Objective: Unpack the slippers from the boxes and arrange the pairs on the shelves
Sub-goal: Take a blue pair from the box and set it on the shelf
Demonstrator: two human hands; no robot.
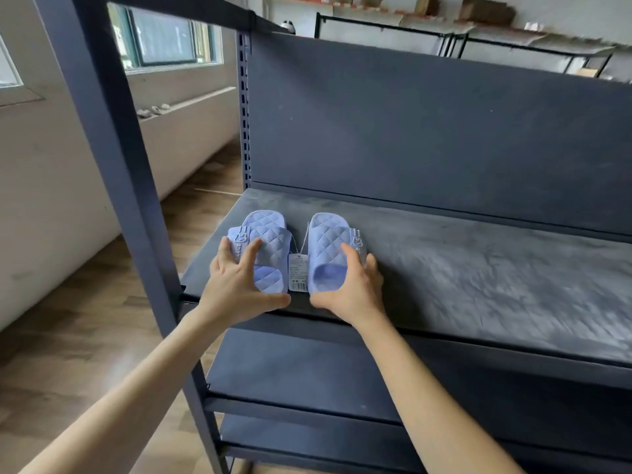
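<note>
Two light blue quilted slippers lie side by side, toes away from me, at the left end of the dark grey shelf (478, 275). My left hand (236, 285) holds the left slipper (270, 241), fingers over its strap and thumb at its heel. My right hand (352, 289) holds the right slipper (328, 244) the same way. A white paper tag (297, 271) on a string lies between the two slippers.
The shelf belongs to a dark metal rack with a post (113, 138) at the left and a back panel (427, 124). Lower shelves (307, 367) sit beneath. Wooden floor (85, 323) lies to the left. More racks with cardboard boxes (485, 10) stand behind.
</note>
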